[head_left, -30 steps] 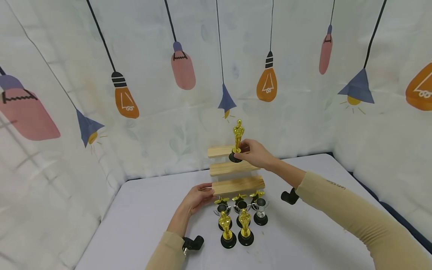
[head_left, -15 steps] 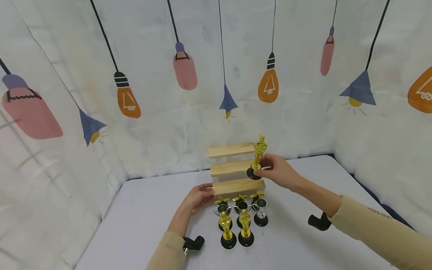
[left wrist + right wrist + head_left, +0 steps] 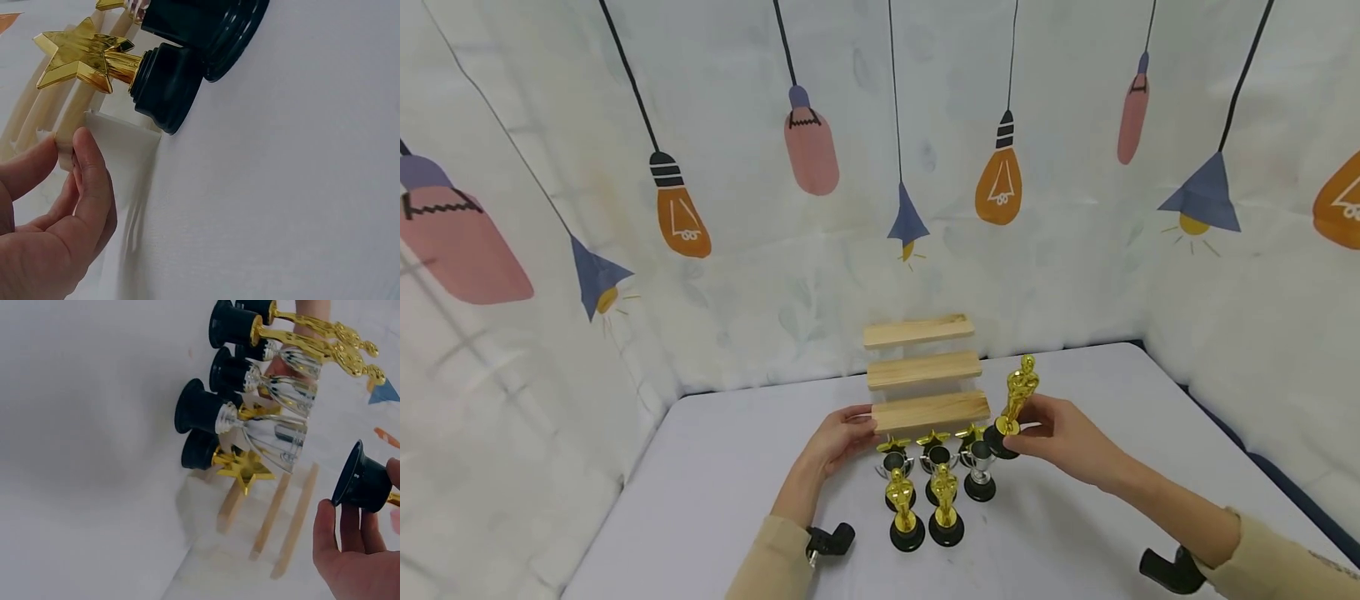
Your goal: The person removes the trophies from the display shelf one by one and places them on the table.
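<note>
My right hand (image 3: 1067,437) grips the black base (image 3: 365,481) of a gold figure trophy (image 3: 1021,390), just off the right end of the wooden three-step rack (image 3: 931,412). The trophy leans a little to the right, and its top runs out of the right wrist view. With thumb and fingers, my left hand (image 3: 838,440) pinches the left end of the rack's lowest board (image 3: 65,147). In front of the rack stand gold star trophies (image 3: 75,56), then silver cup trophies (image 3: 981,461). Nearest me are two gold figure trophies (image 3: 945,500), upright on black bases.
A white-covered table (image 3: 722,483) lies under everything. Behind it hangs a pale curtain (image 3: 760,283) printed with lamps and bulbs, close to the back of the rack. The trophies stand close together in rows.
My right hand has carried the gold figure trophy from in front of the top board down and to the right, past the rack's end. My left hand has stayed on the lowest board.
</note>
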Motion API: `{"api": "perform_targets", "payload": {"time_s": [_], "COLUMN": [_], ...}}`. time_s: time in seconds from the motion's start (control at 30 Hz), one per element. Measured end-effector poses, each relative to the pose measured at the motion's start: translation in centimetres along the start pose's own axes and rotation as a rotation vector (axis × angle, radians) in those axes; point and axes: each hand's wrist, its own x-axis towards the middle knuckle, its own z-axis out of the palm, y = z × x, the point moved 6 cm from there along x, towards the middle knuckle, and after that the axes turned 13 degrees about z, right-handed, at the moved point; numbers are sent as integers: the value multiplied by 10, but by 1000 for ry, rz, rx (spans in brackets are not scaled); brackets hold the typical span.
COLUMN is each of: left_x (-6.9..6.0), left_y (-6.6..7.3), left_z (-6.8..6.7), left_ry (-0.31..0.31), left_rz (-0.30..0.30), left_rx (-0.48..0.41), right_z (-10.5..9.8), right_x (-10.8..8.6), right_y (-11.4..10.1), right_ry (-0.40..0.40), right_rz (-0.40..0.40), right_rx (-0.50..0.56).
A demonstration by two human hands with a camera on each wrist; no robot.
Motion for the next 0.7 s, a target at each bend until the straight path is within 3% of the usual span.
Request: {"api": "perform_targets", "payload": {"time_s": [0.33, 0.7], "left_x": [0, -2], "left_y": [1, 3], "left_z": [-1, 1], "left_ry": [-5, -3], "left_rz": [18, 20], "left_rx": [-7, 14], "right_z": [31, 57], "right_x": [-16, -10], "right_y": [42, 75], "right_ry": [-89, -130], "right_rz": [71, 167], "right_rx": [54, -5]}}
